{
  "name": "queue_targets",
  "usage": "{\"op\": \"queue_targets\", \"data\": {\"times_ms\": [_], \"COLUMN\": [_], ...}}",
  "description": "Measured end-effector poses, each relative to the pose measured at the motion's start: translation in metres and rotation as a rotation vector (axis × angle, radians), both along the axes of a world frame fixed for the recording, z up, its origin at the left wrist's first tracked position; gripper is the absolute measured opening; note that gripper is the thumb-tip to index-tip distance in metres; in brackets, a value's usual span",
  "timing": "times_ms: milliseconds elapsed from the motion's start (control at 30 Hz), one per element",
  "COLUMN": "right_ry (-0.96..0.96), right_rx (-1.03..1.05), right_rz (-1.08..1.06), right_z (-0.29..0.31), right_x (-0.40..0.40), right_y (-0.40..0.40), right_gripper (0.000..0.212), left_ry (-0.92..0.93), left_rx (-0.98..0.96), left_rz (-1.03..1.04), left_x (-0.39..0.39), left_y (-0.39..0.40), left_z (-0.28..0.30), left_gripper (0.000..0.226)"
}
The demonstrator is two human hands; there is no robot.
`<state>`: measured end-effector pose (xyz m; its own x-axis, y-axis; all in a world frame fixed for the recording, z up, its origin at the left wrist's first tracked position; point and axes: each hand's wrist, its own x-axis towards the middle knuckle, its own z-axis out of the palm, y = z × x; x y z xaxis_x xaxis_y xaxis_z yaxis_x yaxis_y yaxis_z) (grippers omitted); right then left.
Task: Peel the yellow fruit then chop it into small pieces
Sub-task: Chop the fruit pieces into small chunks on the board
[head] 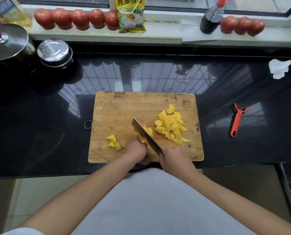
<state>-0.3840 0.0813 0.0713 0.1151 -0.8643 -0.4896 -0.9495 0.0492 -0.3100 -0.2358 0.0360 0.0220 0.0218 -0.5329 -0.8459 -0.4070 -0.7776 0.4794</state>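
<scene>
A wooden cutting board (124, 109) lies on the black counter. A heap of yellow fruit slices (171, 126) sits on its right half, and a few small cut pieces (113, 141) lie at the lower left. My right hand (174, 158) grips the handle of a cleaver (145, 135), whose blade angles up and left across the board. My left hand (136, 151) presses down on a yellow piece right beside the blade; the fingers hide most of it. A couple of slices (149, 130) rest against the blade's far side.
An orange peeler (237, 120) lies on the counter right of the board. Two lidded steel pots (54, 51) stand at the back left. Tomatoes (76, 18), a yellow packet (132, 16) and a dark sauce bottle (211, 19) line the windowsill. A crumpled tissue (278, 67) sits far right.
</scene>
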Motion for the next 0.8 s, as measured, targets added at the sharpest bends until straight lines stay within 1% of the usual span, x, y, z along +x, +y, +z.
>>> {"op": "queue_targets", "data": {"times_ms": [67, 167, 333, 467, 567, 633, 800], "right_ry": [0.017, 0.03, 0.082, 0.162, 0.209, 0.206, 0.135], "right_rx": [0.016, 0.032, 0.046, 0.062, 0.068, 0.072, 0.038], "right_rz": [0.048, 0.077, 0.14, 0.204, 0.233, 0.225, 0.121], "right_z": [0.002, 0.001, 0.001, 0.003, 0.006, 0.008, 0.006], "right_x": [-0.001, -0.005, -0.01, -0.017, -0.018, -0.019, -0.023], "right_y": [0.001, 0.001, 0.006, 0.009, 0.01, 0.009, 0.008], "right_gripper": [0.019, 0.016, 0.02, 0.023, 0.023, 0.02, 0.015], "left_ry": [0.091, 0.126, 0.12, 0.116, 0.106, 0.107, 0.118], "left_rx": [0.033, 0.041, 0.038, 0.036, 0.029, 0.022, 0.036], "left_rz": [0.127, 0.178, 0.137, 0.083, 0.056, 0.05, 0.079], "left_x": [-0.004, -0.004, -0.002, -0.005, -0.005, -0.005, -0.001], "left_y": [0.002, 0.005, 0.003, 0.001, -0.001, -0.001, 0.001], "left_z": [-0.001, -0.003, -0.002, 0.002, 0.001, -0.001, -0.003], "left_gripper": [0.035, 0.037, 0.037, 0.031, 0.031, 0.031, 0.033]}}
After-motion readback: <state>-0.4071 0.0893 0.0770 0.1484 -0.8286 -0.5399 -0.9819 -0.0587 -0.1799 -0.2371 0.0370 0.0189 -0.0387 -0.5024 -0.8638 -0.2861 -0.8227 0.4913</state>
